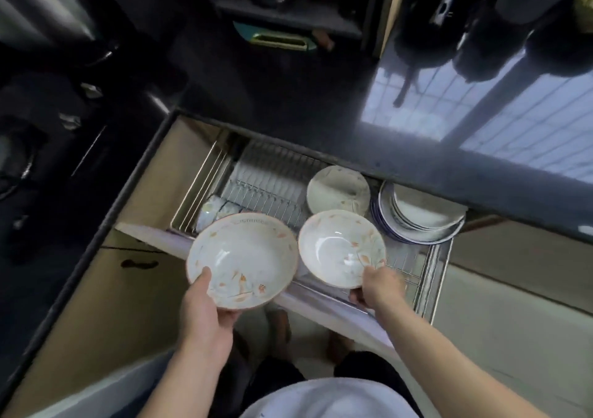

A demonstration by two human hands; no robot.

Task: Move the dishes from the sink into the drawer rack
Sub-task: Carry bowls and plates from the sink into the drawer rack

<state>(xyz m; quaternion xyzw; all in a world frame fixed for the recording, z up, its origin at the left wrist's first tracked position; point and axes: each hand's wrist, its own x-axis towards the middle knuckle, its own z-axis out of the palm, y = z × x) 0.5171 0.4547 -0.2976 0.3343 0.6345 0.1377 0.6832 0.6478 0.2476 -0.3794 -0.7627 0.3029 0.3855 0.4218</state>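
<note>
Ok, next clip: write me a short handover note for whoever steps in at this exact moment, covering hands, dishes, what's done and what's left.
Left hand: grips the larger floral bowl by its near rim, above the drawer's front edge.
Right hand: grips the smaller floral bowl by its near rim, over the drawer rack.
Already in the rack: a plate leaning upright, a stack of plates on the right, small cups at the left.
Done: those pieces are stowed.
Left: set both bowls down in the rack. The sink is out of view, so I cannot tell what remains there.
</note>
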